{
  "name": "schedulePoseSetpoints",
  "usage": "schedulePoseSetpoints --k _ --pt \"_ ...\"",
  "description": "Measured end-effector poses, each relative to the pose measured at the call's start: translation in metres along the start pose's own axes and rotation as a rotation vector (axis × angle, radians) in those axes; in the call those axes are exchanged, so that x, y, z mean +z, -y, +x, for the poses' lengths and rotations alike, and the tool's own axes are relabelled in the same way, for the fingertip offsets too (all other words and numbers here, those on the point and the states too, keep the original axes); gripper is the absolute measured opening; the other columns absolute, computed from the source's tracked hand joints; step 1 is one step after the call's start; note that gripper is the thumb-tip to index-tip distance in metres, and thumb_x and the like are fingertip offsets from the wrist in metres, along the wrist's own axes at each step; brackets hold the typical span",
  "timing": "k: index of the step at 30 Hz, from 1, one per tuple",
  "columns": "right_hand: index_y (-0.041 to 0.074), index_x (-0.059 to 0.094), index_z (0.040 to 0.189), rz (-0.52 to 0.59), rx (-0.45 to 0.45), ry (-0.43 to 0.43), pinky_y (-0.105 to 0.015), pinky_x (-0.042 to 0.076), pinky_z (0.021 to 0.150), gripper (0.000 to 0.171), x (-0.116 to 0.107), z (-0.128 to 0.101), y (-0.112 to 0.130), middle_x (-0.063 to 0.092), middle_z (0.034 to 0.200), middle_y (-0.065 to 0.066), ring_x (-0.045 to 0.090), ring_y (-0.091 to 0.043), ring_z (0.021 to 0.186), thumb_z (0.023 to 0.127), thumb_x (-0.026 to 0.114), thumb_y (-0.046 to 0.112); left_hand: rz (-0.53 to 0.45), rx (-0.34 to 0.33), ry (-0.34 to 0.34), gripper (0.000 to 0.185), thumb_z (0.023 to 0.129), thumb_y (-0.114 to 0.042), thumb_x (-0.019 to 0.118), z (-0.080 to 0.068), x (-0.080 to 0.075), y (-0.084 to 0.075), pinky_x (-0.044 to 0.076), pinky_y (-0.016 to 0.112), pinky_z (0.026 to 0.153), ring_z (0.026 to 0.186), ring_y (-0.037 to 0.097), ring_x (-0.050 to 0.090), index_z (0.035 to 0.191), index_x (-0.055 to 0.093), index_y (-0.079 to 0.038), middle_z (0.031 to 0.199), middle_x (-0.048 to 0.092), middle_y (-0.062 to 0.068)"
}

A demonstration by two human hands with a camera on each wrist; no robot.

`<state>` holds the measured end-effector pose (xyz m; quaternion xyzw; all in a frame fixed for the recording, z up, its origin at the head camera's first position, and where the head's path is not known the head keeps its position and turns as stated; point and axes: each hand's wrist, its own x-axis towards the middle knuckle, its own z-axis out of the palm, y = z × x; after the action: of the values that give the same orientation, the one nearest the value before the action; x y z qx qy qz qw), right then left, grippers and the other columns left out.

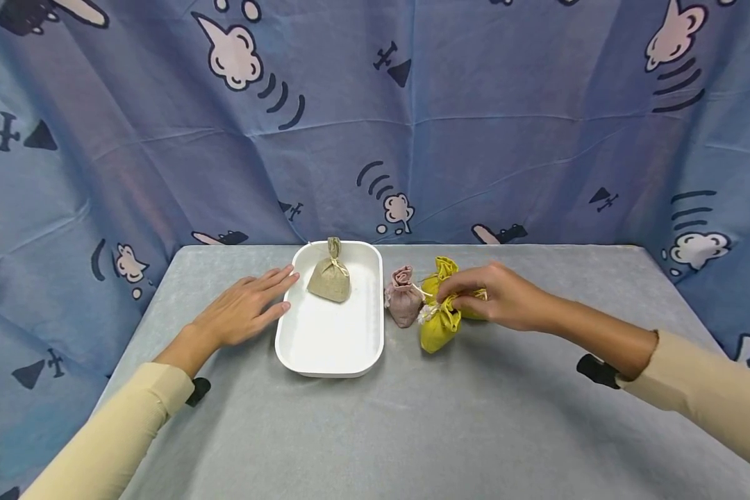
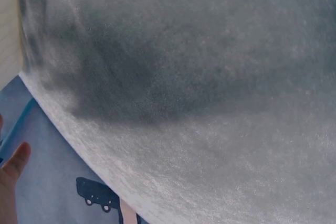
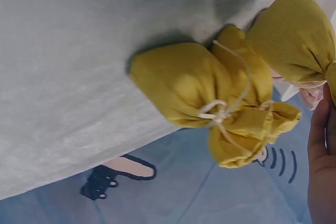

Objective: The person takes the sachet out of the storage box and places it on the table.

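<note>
My right hand (image 1: 506,297) pinches the gathered neck of a small yellow drawstring pouch (image 1: 437,335); in the right wrist view this held pouch (image 3: 294,35) is at the upper right. Beside it are two more yellow pouches, one tied with a white cord (image 3: 178,82), the other (image 3: 249,72) partly behind it. A pink pouch (image 1: 405,305) stands between them and the white tray (image 1: 331,354). With fingers extended, my left hand (image 1: 244,309) touches the tray's left rim. Inside the tray lies an olive-beige pouch (image 1: 330,281), tied at the neck.
The grey-covered table (image 1: 375,437) runs up to a blue patterned curtain (image 1: 475,160) behind it. Dark bands show at both sleeve cuffs. The left wrist view shows mostly tabletop (image 2: 210,156) and part of a finger at its left edge.
</note>
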<state>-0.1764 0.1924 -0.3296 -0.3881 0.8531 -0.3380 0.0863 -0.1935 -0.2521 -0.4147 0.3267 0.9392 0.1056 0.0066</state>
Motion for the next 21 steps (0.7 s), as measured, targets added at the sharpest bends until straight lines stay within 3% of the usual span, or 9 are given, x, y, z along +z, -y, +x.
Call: schedulePoseSetpoints --k 7,21 --pt "0.009 0.074 0.108 0.000 0.033 0.035 -0.030 0.057 0.083 0.023 0.002 -0.010 -0.013 0.074 0.107 0.001 0.069 -0.012 0.099 0.089 0.070 -0.004 0.002 -0.005 0.006 0.058 0.107 -0.043 0.040 0.001 0.000 -0.001 0.032 0.057 0.111 0.147 0.029 0.029 0.157 0.032 -0.016 0.163 0.026 0.007" --pt "0.007 0.074 0.110 -0.030 0.059 0.021 -0.032 0.057 0.085 0.025 0.006 -0.016 -0.027 0.074 0.107 -0.001 0.070 -0.016 0.099 0.088 0.070 -0.006 -0.003 -0.007 0.005 0.058 0.107 -0.043 0.040 0.000 0.000 -0.001 0.032 0.057 0.110 0.147 0.029 0.029 0.157 0.033 -0.015 0.163 0.026 0.007"
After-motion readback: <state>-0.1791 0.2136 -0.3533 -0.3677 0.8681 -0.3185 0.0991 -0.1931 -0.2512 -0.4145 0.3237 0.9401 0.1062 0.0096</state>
